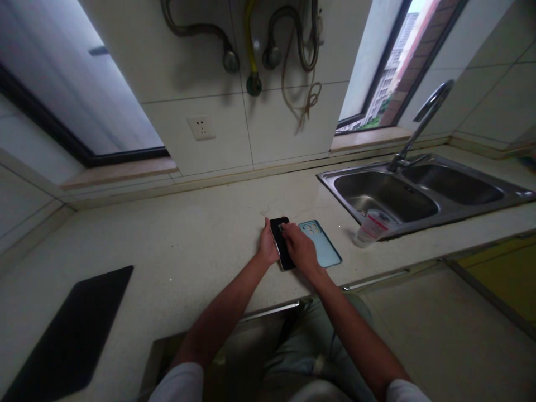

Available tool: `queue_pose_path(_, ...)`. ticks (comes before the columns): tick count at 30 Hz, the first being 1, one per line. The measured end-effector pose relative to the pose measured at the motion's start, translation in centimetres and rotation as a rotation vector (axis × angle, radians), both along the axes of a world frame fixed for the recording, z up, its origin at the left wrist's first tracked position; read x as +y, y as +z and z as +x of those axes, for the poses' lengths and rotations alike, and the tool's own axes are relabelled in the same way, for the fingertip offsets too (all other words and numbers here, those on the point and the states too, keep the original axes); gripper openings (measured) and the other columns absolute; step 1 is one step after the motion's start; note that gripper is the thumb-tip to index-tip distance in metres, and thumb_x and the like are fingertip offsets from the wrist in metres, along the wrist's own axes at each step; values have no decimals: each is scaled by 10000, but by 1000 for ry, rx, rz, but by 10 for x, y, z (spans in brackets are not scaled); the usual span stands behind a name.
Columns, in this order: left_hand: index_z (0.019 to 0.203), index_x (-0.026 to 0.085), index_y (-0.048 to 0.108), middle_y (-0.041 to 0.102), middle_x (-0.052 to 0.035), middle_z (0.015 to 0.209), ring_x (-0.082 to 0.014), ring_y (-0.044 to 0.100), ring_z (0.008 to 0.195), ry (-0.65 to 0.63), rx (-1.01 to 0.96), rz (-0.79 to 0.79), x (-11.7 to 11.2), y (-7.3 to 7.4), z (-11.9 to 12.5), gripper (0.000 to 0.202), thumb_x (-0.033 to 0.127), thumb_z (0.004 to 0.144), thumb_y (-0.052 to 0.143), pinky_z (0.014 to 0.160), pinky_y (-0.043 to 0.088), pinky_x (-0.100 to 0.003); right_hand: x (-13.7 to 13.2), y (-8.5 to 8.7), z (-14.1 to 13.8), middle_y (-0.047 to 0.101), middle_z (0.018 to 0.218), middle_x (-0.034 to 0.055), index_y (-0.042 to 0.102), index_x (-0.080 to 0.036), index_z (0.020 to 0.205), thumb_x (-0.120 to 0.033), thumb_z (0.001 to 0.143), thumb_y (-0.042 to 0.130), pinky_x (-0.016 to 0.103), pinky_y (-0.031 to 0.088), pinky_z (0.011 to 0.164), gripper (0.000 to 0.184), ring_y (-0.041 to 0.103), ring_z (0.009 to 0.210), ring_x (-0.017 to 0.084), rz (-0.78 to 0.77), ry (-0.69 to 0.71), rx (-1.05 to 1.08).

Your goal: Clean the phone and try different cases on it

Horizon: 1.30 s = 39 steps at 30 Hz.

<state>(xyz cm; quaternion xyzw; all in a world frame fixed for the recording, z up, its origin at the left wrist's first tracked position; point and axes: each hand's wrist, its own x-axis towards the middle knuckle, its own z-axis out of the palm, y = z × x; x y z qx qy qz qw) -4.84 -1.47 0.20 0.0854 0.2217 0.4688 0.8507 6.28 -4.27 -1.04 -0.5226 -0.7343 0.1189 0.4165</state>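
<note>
A black phone [279,241] lies flat on the pale countertop [201,234], straight in front of me. My left hand [267,245] grips its left edge, fingers curled against the side. My right hand [298,245] rests on top of the phone, fingertips pinched near a small pale patch at its upper end; what they pinch is too small to make out. A light blue phone case [322,248], camera cutouts up, lies flat just right of the phone, partly under my right wrist.
A small white tube or cup [372,228] lies tipped beside the steel double sink [419,192] with its tap [422,120] at right. A black cooktop panel [71,335] is set into the counter at left. Wall socket [201,127] and hoses hang behind.
</note>
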Motion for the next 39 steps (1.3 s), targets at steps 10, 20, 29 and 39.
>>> queue_pose_path(10, 1293, 102, 570, 678, -221, 1165, -342, 641, 1139, 122, 7, -55, 6, -9, -9, 717, 683, 929, 359, 1003, 461, -569, -38, -18, -12, 473, 1498, 169, 332, -86, 1541, 17, 797, 424, 494, 373, 1173, 757, 387, 1439, 258, 185, 331, -321)
queue_pose_path(20, 1282, 79, 576, 674, -222, 1176, -325, 642, 1137, 32, 2, -8, 3, -7, -7, 710, 659, 943, 349, 1003, 465, -512, -82, -36, 36, 488, 1496, 127, 209, -183, 1592, -4, 893, 397, 487, 418, 1143, 746, 394, 1435, 248, 181, 201, -276)
queue_pose_path(29, 1167, 80, 653, 725, -175, 1048, -311, 677, 1066, 0, 56, -28, 5, -1, -6, 684, 637, 965, 312, 1006, 477, -458, -16, -12, 21, 523, 1457, 162, 467, -110, 1467, -42, 911, 387, 477, 423, 1129, 565, 440, 1405, 269, 108, 4, -144)
queue_pose_path(39, 1130, 120, 684, 740, -129, 993, -292, 686, 1037, -113, 35, -38, 2, -1, -4, 624, 626, 967, 357, 988, 476, -424, 40, 30, 7, 624, 1351, 139, 589, -128, 1356, -56, 914, 380, 398, 456, 1062, 494, 576, 1261, 241, -70, -93, -225)
